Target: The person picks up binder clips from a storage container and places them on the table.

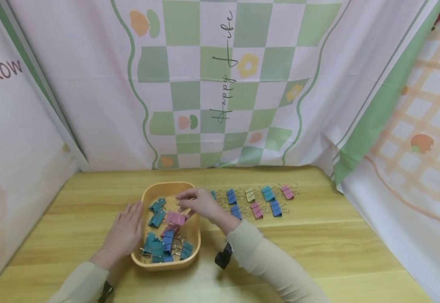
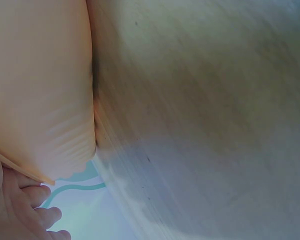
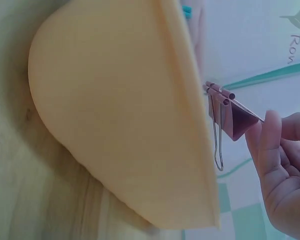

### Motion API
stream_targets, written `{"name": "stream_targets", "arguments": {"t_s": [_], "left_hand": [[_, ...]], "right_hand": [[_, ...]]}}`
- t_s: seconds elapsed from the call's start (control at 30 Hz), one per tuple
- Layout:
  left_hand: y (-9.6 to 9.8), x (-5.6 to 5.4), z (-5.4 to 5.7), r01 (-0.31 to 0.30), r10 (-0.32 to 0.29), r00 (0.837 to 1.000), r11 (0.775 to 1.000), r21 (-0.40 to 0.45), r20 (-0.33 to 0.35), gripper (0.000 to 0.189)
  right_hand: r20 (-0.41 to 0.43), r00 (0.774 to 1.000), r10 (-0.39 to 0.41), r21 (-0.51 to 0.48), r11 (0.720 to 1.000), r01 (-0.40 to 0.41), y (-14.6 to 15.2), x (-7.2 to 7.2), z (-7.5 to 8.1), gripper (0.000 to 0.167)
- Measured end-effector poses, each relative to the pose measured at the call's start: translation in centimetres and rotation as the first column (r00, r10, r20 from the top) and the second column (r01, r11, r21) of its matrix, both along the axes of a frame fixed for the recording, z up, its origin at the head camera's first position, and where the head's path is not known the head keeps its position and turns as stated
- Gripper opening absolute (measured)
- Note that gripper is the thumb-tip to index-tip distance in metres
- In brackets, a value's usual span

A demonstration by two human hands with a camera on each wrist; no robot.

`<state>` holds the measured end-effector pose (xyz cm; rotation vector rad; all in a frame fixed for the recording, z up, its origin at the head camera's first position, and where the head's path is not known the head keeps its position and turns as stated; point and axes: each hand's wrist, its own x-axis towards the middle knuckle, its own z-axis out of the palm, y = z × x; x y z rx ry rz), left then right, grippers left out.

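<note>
Right hand (image 1: 201, 206): thumb and finger pinched together on one wire handle of a pink metal binder clip (image 3: 234, 119). Clip body hangs off the fingertips, over the orange rounded-rectangular tray (image 1: 198, 235), beside the near rim in the right wrist view; its other wire handle hangs loose. Left hand (image 1: 125, 231): fingers extended, close together, touching the tray's left side at the rim, no clip in it.

Right forearm comes in from lower right, hand bent over the tray's right edge; left forearm from lower left. Both in pale long sleeves (image 1: 276, 269), a black wrist device (image 1: 224, 256) at the right cuff, another partly visible at the left.

In the tray, below and around the held clip: teal metal binder clips (image 1: 156, 219), a blue metal binder clip (image 1: 168, 242) on the lower pile, some overlapping, exact count unclear. Right of the tray, two rows of clips on the table: blue, pink, teal, plus one yellow metal binder clip (image 1: 250, 195); row ends nearest the right hand partly hidden.

Surface: yellowish wood-grain table (image 1: 318, 252). Behind: white curtain with green checks (image 1: 220, 92), "Happy Life" lettered sideways. Left: white printed cloth (image 1: 15, 126) reading "Row". Right: orange-grid cloth (image 1: 428, 113) with green edging.
</note>
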<state>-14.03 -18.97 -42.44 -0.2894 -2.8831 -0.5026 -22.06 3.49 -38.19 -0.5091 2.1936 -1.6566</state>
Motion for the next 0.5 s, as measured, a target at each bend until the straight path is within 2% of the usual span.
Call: {"name": "stream_targets", "arguments": {"t_s": [0.13,0.33,0.5], "left_hand": [[0.0,0.0,0.1,0.000,0.000,1.000,1.000,-0.001,0.000,0.049],[-0.1,0.0,0.0,0.004,-0.004,1.000,1.000,0.000,-0.004,0.049],[-0.1,-0.1,-0.1,0.006,-0.006,1.000,1.000,0.003,-0.006,0.049]], "right_hand": [[0.025,1.000,-0.012,-0.047,0.999,0.013,0.9,-0.2,0.3,0.023],[0.054,0.998,-0.031,-0.057,0.998,0.034,2.7,-0.5,0.9,0.024],[0.017,0.996,-0.083,-0.062,0.995,0.084,4.2,-0.7,1.7,0.026]]}}
